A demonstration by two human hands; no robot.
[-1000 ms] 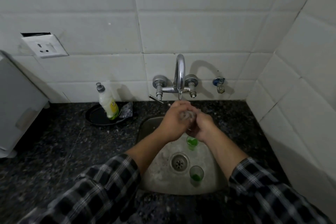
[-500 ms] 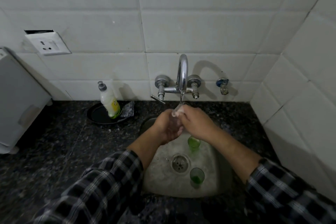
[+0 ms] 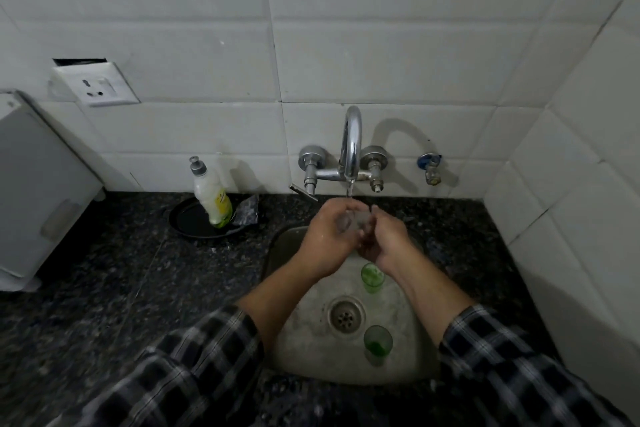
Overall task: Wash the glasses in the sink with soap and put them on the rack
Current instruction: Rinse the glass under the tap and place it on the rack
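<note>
The counter [image 3: 104, 270] was dark speckled stone, running to a white tiled wall [image 3: 346, 45], and the steel sink [image 3: 311, 350] was set into it below the tap [image 3: 351, 142]. A thin stream fell from the spout onto the hands. No rack showed anywhere in the view.

Both forearms reached in from checked sleeves and met over the back of the sink. The left hand [image 3: 323, 239] was curled around a clear glass [image 3: 349, 222], gripping it from the side; the right hand [image 3: 384, 239] was closed against the glass's other side, though whether it gripped or only rubbed could not be told through the blur. The glass sat right under the stream, so this looked like the rinsing step for the first one.

Two green glasses stood upright in the basin: one [image 3: 372, 276] just under the right wrist, the other [image 3: 377, 345] near the drain [image 3: 346, 314], toward the front. A soap bottle [image 3: 213, 196] leaned in a black dish [image 3: 201, 222] left of the sink, beside a crumpled wrapper [image 3: 247, 210].

Next, probably, the rinsed glass needed carrying to the rack, wet and slippery, so a firm one-hand hold mattered, and then a green glass and the soap.
</note>
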